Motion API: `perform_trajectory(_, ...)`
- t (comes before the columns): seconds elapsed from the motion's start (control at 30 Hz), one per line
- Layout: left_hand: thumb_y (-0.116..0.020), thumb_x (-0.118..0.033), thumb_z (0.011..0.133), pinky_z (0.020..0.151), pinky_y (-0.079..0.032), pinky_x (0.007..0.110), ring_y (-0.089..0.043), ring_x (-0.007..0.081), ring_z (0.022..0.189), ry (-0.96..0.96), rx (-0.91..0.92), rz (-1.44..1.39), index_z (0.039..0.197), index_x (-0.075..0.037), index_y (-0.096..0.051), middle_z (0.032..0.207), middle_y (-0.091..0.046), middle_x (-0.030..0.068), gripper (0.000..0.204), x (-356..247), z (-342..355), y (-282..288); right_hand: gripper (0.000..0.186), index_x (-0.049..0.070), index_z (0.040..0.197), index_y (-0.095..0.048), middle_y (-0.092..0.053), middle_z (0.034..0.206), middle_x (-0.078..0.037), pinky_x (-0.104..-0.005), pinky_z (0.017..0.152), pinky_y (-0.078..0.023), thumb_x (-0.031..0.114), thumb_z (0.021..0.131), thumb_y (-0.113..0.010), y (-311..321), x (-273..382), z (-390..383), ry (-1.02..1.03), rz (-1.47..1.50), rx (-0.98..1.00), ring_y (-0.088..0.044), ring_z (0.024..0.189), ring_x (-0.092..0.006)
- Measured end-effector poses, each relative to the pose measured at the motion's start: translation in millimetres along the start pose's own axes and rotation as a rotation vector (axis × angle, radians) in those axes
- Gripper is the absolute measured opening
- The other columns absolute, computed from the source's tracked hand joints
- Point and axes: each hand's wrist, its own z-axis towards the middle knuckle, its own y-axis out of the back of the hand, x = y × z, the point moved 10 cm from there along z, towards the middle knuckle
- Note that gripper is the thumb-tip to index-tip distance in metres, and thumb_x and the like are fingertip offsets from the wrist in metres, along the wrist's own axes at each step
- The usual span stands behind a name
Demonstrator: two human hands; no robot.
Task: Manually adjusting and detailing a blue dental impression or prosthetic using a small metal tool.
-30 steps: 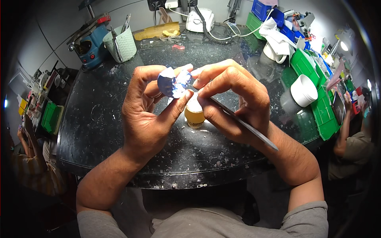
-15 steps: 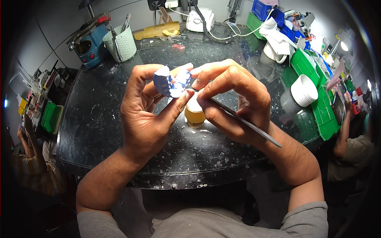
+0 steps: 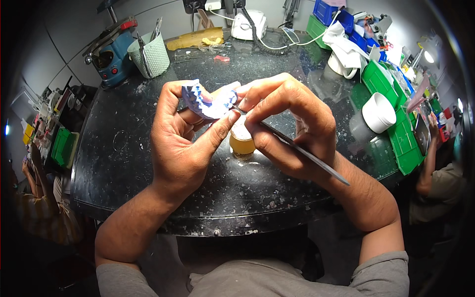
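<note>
Between the fingers and thumb of my left hand [image 3: 180, 138] is a pale blue dental model [image 3: 202, 105], a curved arch with tooth shapes showing along it. My right hand [image 3: 292, 123] pinches a slim dark metal hand tool [image 3: 307, 152] like a pen, its rear end slanting down toward my right wrist. The tool's tip meets or nearly meets the model's right end; my fingers partly cover that spot. Below and between the hands, a small jar of amber liquid [image 3: 242, 143] with a whitish top stands on the black table [image 3: 247, 198].
A pale green basket [image 3: 150, 58] of tools and a blue machine [image 3: 113, 62] stand at the back left. A white device [image 3: 249, 24] with a cable sits at the back. To the right are a white cup [image 3: 379, 113] and green trays [image 3: 403, 143]. Other people work at both sides.
The dental model has turned in my left hand, so its row of teeth now faces more upward and its arch shows. My right hand and the tool have barely shifted.
</note>
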Motion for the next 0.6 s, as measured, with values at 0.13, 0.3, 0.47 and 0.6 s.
perform_trajectory(0.13, -0.065, 0.011, 0.089, 0.093, -0.054, 0.027, -0.065, 0.0156, 0.107, -0.034, 0.011, 0.047, 0.116, -0.005, -0.043, 0.108, -0.062, 0.0096, 0.038, -2.3, -0.8, 0.6, 0.02, 0.001, 0.091, -0.065, -0.066, 0.099, -0.015, -0.0379, 0.09, -0.053, -0.008, 0.073, -0.068, 0.8, -1.0, 0.7, -0.026, 0.011, -0.014, -0.067, 0.099, -0.0253)
perform_trajectory(0.3, -0.063, 0.015, 0.088, 0.1, -0.054, 0.033, -0.062, 0.0279, 0.12, -0.139, 0.048, 0.109, 0.118, -0.005, -0.042, 0.11, -0.055, 0.0076, 0.042, -9.0, 0.6, -2.6, 0.02, 0.001, 0.092, -0.066, -0.066, 0.098, -0.014, -0.0373, 0.089, -0.052, -0.007, 0.073, -0.069, 0.1, -0.5, 0.3, -0.034, 0.036, -0.024, -0.066, 0.098, -0.0247)
perform_trajectory(0.47, -0.064, 0.016, 0.086, 0.103, -0.053, 0.036, -0.058, 0.0345, 0.125, -0.216, 0.093, 0.18, 0.118, -0.006, -0.043, 0.109, -0.053, 0.0069, 0.044, -13.9, 0.1, -6.2, 0.023, 0.002, 0.088, -0.062, -0.065, 0.091, -0.012, -0.0345, 0.078, -0.055, -0.007, 0.07, -0.071, 3.0, 7.8, 3.8, 0.039, -0.039, -0.069, -0.068, 0.087, -0.0256)
perform_trajectory(0.6, -0.068, 0.012, 0.086, 0.101, -0.053, 0.036, -0.062, 0.028, 0.12, -0.232, 0.059, 0.192, 0.123, -0.004, -0.044, 0.124, -0.063, 0.0234, 0.047, -13.4, -0.2, -2.6, 0.024, 0.004, 0.088, -0.063, -0.065, 0.091, -0.01, -0.034, 0.075, -0.056, -0.007, 0.07, -0.074, 2.1, 9.2, 4.0, 0.064, -0.079, -0.06, -0.068, 0.087, -0.0248)
